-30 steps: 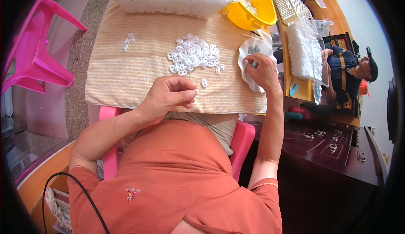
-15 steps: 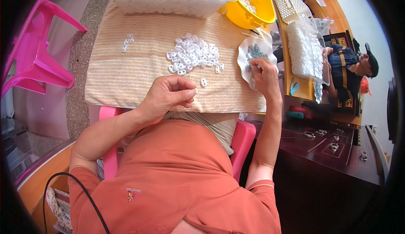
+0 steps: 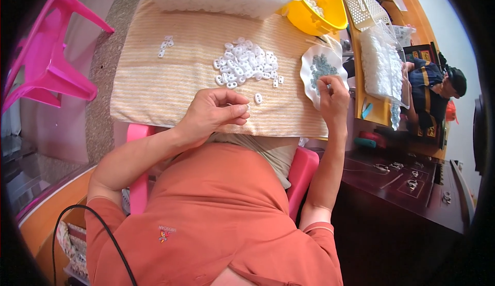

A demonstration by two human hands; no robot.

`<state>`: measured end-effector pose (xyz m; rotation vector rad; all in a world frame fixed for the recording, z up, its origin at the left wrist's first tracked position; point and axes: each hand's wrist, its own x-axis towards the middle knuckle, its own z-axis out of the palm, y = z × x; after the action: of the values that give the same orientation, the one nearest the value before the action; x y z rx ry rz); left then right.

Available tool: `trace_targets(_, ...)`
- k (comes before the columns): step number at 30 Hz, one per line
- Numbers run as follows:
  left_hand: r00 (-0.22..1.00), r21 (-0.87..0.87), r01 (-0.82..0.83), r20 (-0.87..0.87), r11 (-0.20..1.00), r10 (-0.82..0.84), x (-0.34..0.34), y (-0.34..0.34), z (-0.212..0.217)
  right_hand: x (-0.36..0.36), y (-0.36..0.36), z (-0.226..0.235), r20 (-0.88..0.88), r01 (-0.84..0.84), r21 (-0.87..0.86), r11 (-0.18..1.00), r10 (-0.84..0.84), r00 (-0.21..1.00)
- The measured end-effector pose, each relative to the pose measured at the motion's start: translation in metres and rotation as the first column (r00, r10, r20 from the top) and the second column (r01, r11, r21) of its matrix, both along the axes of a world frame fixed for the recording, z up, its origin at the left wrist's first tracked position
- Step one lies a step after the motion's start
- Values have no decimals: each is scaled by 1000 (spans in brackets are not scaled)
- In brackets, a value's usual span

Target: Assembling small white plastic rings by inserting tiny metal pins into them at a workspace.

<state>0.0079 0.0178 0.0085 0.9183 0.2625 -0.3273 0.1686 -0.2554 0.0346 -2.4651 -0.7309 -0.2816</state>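
Observation:
My left hand (image 3: 215, 113) hovers at the near edge of the striped towel, its thumb and forefinger pinched together; whatever they hold is too small to make out. Just beyond its fingertips lies a single white plastic piece (image 3: 258, 98) with two holes. Behind that is a loose pile of similar white pieces (image 3: 244, 63). On the right, a wavy-rimmed white plate (image 3: 308, 77) carries many tiny grey-blue pieces (image 3: 323, 65). My right hand (image 3: 335, 99) is over the plate's near side, fingers closed in a pinch, with their contents hidden.
A clear bin (image 3: 216, 2) full of white pieces and a yellow basin (image 3: 309, 15) stand at the far edge. A few white pieces (image 3: 165, 46) lie apart at left. A pink stool (image 3: 56, 48) is on the left; a person (image 3: 430, 87) sits at right beyond another clear bin (image 3: 379, 67).
The whole view has shifted slightly. My right hand has drawn a little back toward me from the grey-blue pieces, fingers still pinched. The left hand holds nearly the same pose.

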Motion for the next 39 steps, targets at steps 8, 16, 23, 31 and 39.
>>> trace_targets(8, 999, 8, -25, 45, 1000, 24, -1, -1, -4, -27, 15, -4, -119, 63, 303, 951, -27, 992)
trace_targets(16, 998, 23, -41, 50, 999, 40, 0, -1, 1, -78, 66, -8, -478, 16, 590, 807, 333, 813)
trace_targets(23, 996, 25, -38, 79, 999, 36, -2, -1, -1, -93, 85, -16, -503, -51, 622, 781, 449, 739)
trace_targets(31, 997, 15, -50, 63, 999, 49, -2, -3, 0, -96, 88, -23, -548, 40, 690, 723, 485, 682)
trace_targets(39, 998, -8, -26, 58, 1000, 27, -2, -2, -3, -97, 89, -28, -521, 23, 722, 692, 521, 676)
